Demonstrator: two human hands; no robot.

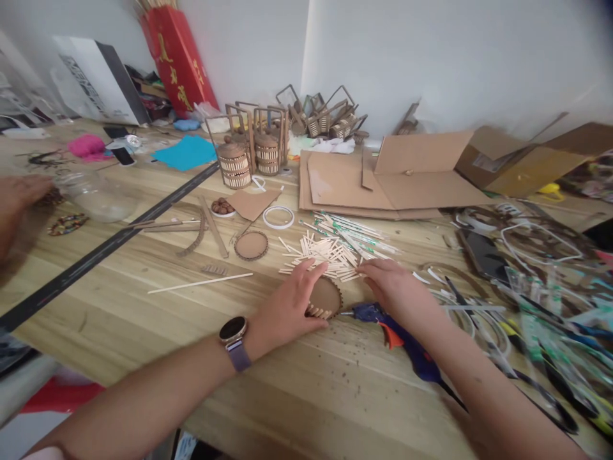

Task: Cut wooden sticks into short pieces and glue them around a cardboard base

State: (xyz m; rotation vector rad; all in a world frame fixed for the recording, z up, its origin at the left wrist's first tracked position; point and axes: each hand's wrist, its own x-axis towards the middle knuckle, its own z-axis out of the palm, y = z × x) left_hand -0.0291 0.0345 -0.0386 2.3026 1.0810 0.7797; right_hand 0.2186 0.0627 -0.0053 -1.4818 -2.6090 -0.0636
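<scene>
A round toothed cardboard disc (326,295) lies on the wooden table (143,306), with short wooden sticks set along its near edge. My left hand (292,305), with a watch on its wrist, rests flat on the disc's left side, fingers spread. My right hand (390,284) reaches to the pile of short wooden sticks (325,252) just behind the disc; its fingertips touch the pile and I cannot make out a stick in them. A blue and orange glue gun (397,335) lies under my right wrist, nozzle toward the disc.
A second disc (251,245), a white ring (278,217) and a long thin stick (198,283) lie to the left. Small wooden lantern models (249,156) stand behind, flat cardboard (383,179) to their right. Wires and tools (527,287) crowd the right. Another person's hand (19,191) is at far left.
</scene>
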